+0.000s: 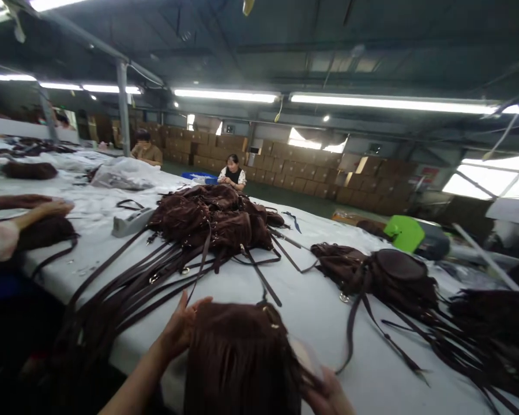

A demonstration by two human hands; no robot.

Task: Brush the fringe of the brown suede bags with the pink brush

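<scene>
A dark brown fringed bag [237, 346] is upright at the near edge of the white table, its fringe hanging down the front. My left hand [181, 328] grips its upper left side, with the fingers partly behind it. Low on the right side, my right hand [326, 395] is closed on the bag's edge, partly cut off by the frame and blurred. A pale, see-through patch [305, 357] shows just above that hand; I cannot make out what it is. Metal fittings glint at the bag's top right corner. Beyond it lies a heap of similar brown bags [216, 219] with long straps trailing left.
More brown bags [384, 282] with loose straps lie to the right. A grey box-like object [132, 222] stands by the heap. At left, a co-worker's hands [47, 210] rest on another dark bag. Two people sit across the table [303, 282]; stacked cartons [285, 164] line the far wall.
</scene>
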